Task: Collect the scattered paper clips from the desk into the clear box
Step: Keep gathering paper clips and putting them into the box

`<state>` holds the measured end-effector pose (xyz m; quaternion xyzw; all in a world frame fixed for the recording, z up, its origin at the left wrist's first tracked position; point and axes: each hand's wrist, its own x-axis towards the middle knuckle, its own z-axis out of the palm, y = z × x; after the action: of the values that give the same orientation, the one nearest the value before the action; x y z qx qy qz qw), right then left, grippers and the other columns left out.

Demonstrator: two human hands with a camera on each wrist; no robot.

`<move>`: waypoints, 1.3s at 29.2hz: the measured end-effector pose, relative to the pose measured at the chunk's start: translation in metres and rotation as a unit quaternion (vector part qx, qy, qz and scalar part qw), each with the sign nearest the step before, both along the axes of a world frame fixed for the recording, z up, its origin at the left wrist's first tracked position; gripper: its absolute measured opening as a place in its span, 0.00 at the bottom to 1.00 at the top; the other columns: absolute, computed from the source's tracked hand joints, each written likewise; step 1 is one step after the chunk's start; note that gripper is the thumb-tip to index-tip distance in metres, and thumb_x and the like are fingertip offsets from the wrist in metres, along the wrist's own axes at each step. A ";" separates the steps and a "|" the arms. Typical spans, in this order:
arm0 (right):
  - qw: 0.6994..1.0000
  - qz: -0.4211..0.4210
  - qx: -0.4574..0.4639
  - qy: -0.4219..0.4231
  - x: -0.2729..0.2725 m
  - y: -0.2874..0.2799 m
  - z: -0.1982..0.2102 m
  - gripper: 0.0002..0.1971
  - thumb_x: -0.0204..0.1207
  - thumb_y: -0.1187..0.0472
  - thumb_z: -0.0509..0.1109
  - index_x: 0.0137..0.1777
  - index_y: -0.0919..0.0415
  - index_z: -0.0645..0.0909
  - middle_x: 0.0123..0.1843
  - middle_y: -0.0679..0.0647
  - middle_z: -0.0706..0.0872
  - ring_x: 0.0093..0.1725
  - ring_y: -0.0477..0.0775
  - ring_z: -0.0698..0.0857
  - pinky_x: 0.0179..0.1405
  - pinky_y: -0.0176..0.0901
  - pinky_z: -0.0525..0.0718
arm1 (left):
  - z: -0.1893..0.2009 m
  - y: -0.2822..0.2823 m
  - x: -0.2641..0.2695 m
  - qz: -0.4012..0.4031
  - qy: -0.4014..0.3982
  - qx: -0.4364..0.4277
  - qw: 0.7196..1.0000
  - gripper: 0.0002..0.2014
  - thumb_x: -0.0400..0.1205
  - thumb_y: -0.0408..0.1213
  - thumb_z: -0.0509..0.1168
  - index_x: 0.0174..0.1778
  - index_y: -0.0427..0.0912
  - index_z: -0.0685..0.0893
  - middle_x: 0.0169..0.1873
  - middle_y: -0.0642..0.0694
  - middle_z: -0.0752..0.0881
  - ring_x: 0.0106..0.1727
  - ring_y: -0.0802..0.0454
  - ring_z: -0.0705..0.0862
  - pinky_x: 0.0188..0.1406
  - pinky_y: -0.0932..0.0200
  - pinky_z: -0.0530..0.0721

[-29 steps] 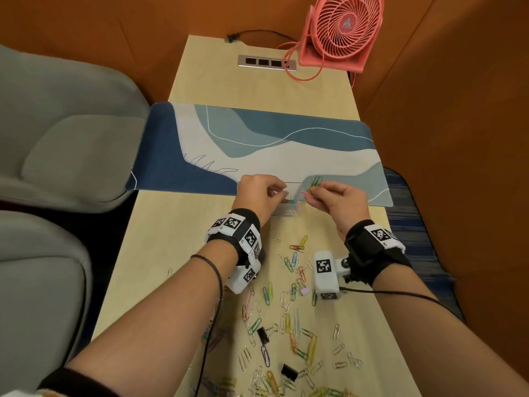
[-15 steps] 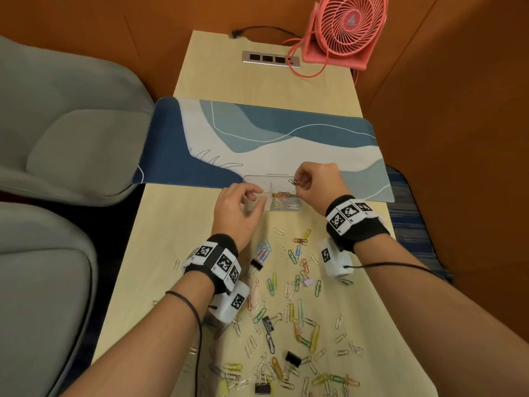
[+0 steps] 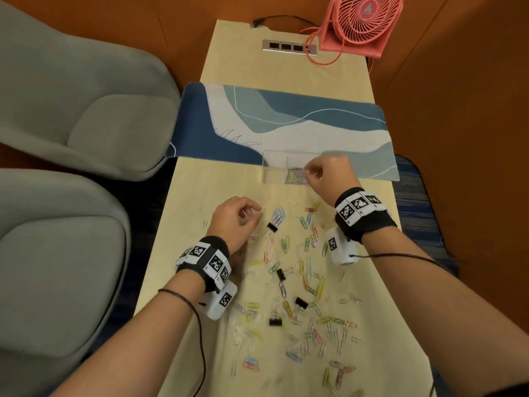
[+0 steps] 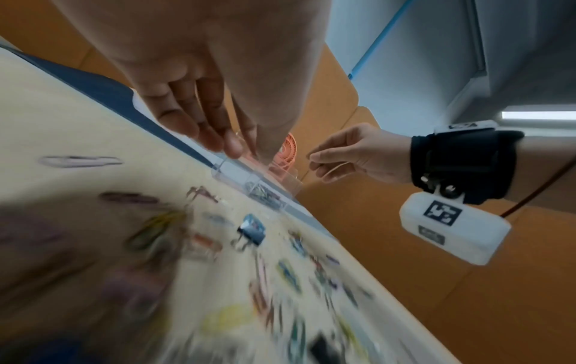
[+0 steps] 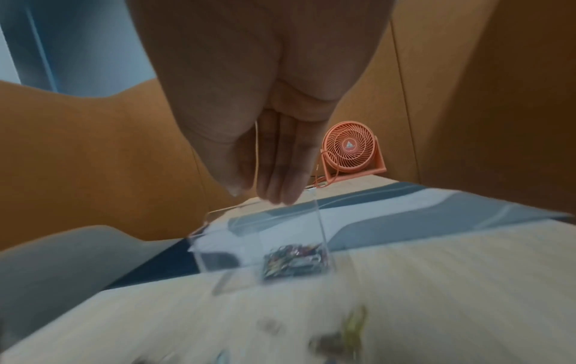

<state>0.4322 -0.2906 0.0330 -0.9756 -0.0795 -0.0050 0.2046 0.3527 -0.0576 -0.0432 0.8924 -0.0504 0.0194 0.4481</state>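
Setting: a narrow pale-wood desk (image 3: 183,282) stood in an orange-walled booth, with grey seats (image 3: 63,224) to its left.
Near scatter: most of the paper clips (image 3: 310,285) still lay loose across the near half of the desk, with a few black binder clips (image 3: 272,227) among them.
Left hand: the left hand (image 3: 233,222) had drawn back from beside the box to the upper left edge of the scatter; its fingers were curled with the tips pinched, but whether a clip was between them could not be told.
Right hand: the right hand (image 3: 329,176) remained at the box's right end, fingertips together just above the rim, and whether it still held a clip could not be told.
Clear box: the clear box (image 3: 274,167) sat at the desk mat's (image 3: 286,121) near edge, a small heap of clips in its right compartment, the left one seemingly bare.
Meaning: one hand was delivering while the other returned for more; the collecting looked barely begun.
Far end: a pink fan (image 3: 363,21) and a socket strip (image 3: 289,47) stood beyond.
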 end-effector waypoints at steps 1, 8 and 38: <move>1.000 0.015 0.010 0.014 -0.021 0.001 0.002 0.07 0.74 0.61 0.70 0.47 0.57 0.90 0.39 0.51 0.91 0.38 0.50 0.86 0.48 0.40 0.84 | 0.001 0.006 -0.015 -0.013 0.021 0.020 1.000 0.02 0.76 0.41 0.73 0.42 0.52 0.87 0.33 0.56 0.83 0.37 0.60 0.80 0.40 0.61 0.80; 0.953 0.012 -0.086 0.292 -0.178 -0.014 -0.017 0.07 0.72 0.59 0.71 0.38 0.60 0.89 0.39 0.53 0.91 0.38 0.52 0.87 0.41 0.40 0.85 | -0.005 0.048 -0.140 -0.054 0.093 0.144 0.984 0.05 0.77 0.47 0.72 0.45 0.53 0.85 0.38 0.56 0.81 0.39 0.59 0.79 0.43 0.57 0.83; 0.941 -0.159 0.094 0.282 -0.368 0.007 -0.073 0.24 0.59 0.68 0.76 0.58 0.60 0.81 0.47 0.58 0.82 0.38 0.53 0.83 0.45 0.42 0.85 | -0.029 -0.030 -0.289 -0.080 0.139 0.104 0.982 0.34 0.75 0.37 0.75 0.77 0.46 0.71 0.59 0.48 0.71 0.53 0.51 0.80 0.64 0.54 0.81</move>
<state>0.0639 -0.2832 -0.0402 -0.9133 0.1388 0.2300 0.3063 0.0637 -0.0872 -0.0726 0.9214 -0.0604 -0.1456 0.3552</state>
